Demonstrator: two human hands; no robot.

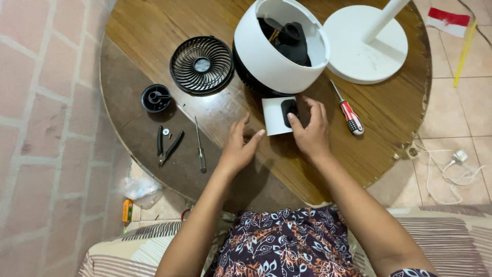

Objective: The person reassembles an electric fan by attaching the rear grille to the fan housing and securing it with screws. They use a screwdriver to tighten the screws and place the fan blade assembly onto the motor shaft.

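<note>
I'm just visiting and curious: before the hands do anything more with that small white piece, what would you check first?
1. Right hand on the small white piece with black insert: ok.
2. Left hand free, beside it: ok.
3. Red-handled screwdriver within reach: ok.
4. White round fan housing steady on the round wooden table: cannot tell.
5. Black round grille lying out of the way: ok.
</note>
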